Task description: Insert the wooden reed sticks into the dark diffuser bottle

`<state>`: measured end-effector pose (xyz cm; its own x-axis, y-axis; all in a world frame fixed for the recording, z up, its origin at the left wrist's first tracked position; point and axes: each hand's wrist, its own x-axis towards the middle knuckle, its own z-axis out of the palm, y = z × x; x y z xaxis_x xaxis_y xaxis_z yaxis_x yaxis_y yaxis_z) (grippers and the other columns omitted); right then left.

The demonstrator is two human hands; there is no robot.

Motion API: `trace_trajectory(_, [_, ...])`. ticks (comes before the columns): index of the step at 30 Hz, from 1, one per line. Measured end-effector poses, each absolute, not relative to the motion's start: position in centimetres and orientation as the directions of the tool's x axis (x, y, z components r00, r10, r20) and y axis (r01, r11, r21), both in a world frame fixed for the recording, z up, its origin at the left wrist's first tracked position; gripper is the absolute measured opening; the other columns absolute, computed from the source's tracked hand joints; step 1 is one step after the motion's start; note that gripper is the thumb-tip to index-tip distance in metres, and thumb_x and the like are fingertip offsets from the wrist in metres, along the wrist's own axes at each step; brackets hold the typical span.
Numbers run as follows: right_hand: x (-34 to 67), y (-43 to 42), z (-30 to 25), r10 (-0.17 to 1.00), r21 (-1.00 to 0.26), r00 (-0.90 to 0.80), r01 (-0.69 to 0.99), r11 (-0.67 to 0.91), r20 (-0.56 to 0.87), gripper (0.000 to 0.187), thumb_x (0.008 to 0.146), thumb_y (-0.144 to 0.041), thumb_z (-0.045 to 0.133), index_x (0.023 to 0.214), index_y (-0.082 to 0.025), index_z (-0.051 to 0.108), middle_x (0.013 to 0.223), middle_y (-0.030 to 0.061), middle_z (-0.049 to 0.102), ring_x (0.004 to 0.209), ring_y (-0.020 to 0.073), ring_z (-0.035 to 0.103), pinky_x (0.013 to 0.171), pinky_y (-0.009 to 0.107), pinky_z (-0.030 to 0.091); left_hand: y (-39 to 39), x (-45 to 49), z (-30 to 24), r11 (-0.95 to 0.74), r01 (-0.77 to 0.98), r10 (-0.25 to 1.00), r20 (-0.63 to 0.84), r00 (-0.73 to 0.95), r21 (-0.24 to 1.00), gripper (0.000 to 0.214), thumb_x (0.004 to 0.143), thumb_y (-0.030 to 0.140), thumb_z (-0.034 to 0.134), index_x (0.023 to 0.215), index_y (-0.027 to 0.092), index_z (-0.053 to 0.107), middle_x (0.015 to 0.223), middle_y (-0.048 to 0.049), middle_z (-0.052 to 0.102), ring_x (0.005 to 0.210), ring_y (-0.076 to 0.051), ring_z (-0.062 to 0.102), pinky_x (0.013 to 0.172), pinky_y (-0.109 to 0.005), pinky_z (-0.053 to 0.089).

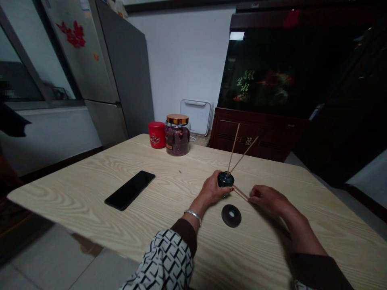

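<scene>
My left hand (211,189) is wrapped round a small dark bottle (225,179) that stands on the wooden table (90,177). Two thin wooden sticks (238,151) rise out of the bottle's neck and lean apart. My right hand (266,198) rests on the table just right of the bottle, its fingers pinched on the end of more thin sticks (241,193) that lie flat beside the bottle. A dark round disc (231,215) lies on the table in front of both hands.
A black phone (130,190) lies at the table's left. A red tin (157,135) and a glass jar with a copper lid (177,135) stand at the far edge. A grey fridge (121,68) stands left, a dark fish tank (272,76) behind.
</scene>
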<state>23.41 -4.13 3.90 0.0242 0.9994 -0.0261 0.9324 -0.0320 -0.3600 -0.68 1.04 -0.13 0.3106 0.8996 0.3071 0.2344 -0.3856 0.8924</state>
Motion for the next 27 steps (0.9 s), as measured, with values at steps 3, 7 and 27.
trace_trajectory(3, [23.5,-4.5,3.2,0.994,-0.287,0.006,0.957,-0.037,-0.109,0.010,0.072,-0.029,0.066,0.080,-0.023,0.068,0.084,0.0032,0.071,0.076,0.0185,0.062,0.064,0.027,0.038,0.8,-0.8,0.2,-0.383,0.240,0.899,0.301,0.317,0.892,0.062,0.067,0.037,0.083,0.120,0.019,0.058,0.104,-0.0083,0.069,0.096,-0.025,0.065,0.089,-0.041,0.053])
trace_trajectory(7, [22.8,-4.7,3.4,0.993,-0.337,0.007,0.941,-0.046,-0.116,0.006,0.074,-0.025,0.063,0.075,-0.022,0.068,0.081,0.0036,0.071,0.073,0.0171,0.061,0.063,0.026,0.038,0.8,-0.8,0.2,-0.386,0.229,0.896,0.305,0.324,0.894,0.061,0.068,0.037,0.083,0.120,0.018,0.057,0.105,-0.0085,0.069,0.096,-0.025,0.065,0.088,-0.040,0.053])
trace_trajectory(27, [21.1,-6.7,12.3,0.412,-0.748,0.696,0.276,0.603,0.589,0.016,0.075,-0.034,0.075,0.084,-0.025,0.064,0.078,0.0011,0.065,0.066,0.0157,0.063,0.047,0.025,0.046,1.2,-0.7,-0.4,-0.389,0.202,0.894,0.315,0.320,0.899,0.063,0.066,0.039,0.084,0.119,0.019,0.058,0.103,-0.0083,0.069,0.096,-0.026,0.064,0.090,-0.043,0.052])
